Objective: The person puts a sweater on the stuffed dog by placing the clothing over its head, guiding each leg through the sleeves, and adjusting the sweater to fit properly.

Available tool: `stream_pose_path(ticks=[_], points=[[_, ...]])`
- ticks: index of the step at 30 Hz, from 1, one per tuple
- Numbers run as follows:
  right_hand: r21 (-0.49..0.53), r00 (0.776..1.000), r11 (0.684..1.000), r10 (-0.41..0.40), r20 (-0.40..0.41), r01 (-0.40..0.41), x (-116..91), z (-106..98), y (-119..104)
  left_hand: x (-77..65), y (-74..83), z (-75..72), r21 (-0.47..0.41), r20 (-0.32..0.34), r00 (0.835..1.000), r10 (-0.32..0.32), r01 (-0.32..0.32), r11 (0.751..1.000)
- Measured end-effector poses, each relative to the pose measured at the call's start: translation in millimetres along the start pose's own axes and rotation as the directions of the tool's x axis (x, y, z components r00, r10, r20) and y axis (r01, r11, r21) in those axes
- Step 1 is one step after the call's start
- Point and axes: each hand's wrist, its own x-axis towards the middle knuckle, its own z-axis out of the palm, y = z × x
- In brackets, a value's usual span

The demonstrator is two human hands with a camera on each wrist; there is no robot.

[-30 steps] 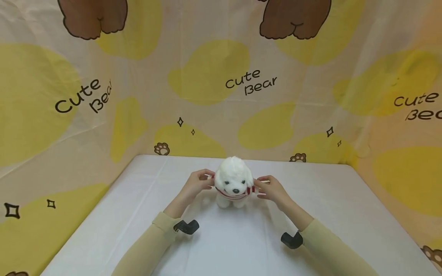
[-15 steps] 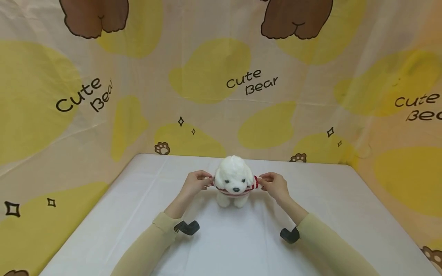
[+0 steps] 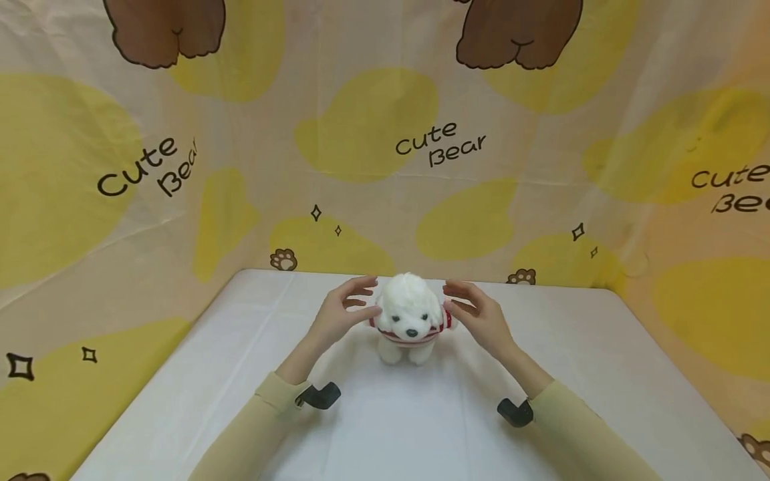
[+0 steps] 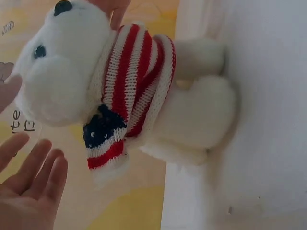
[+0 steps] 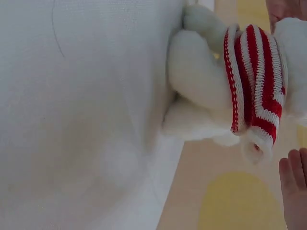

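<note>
A white plush dog (image 3: pixel 409 300) stands upright on the white table, facing the head camera. It wears a knitted sweater (image 4: pixel 129 72) with red and white stripes; one sleeve has a dark blue patch with white marks. My left hand (image 3: pixel 339 312) is beside the dog's head, fingers spread and holding nothing. Whether its thumb touches the head I cannot tell. On the other side, my right hand (image 3: pixel 486 321) is held up with its fingers extended beside the head. In the right wrist view, a gap shows between its fingers (image 5: pixel 293 170) and the sweater's sleeve.
The table (image 3: pixel 409 427) is covered in white and backed by a yellow and cream cloth (image 3: pixel 361 127) printed with bears and lettering. Cloth walls also rise on the left and right. A black mount (image 3: pixel 321 396) sits at each sleeve cuff.
Both hands have let go of the sweater's sleeves and risen to the sides of the dog's head, with fingers opened. The dog stays in the same place.
</note>
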Motion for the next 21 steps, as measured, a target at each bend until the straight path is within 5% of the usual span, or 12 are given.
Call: stream_pose_path(ticks=[3,7,12,21], points=[[0.021,0.986,0.999,-0.045,0.16,0.042,-3.3,2.0,-11.1,-2.5,11.2,0.0,-0.039,0.137,0.99,0.027,-0.022,0.999],[-0.046,0.968,0.993,-0.094,0.232,0.107,-7.9,8.4,-16.1,-6.9,26.9,5.3,0.0,0.181,0.982,0.043,-0.044,0.999],[-0.08,0.981,0.991,-0.088,0.172,0.103,-10.0,15.4,-16.4,-4.6,29.2,16.0,0.038,0.13,0.991,0.008,-0.013,0.999],[-0.021,0.999,0.999,-0.04,0.014,0.04,-15.9,12.7,-4.0,12.5,13.2,29.0,-0.065,0.121,0.989,-0.089,0.097,0.993]])
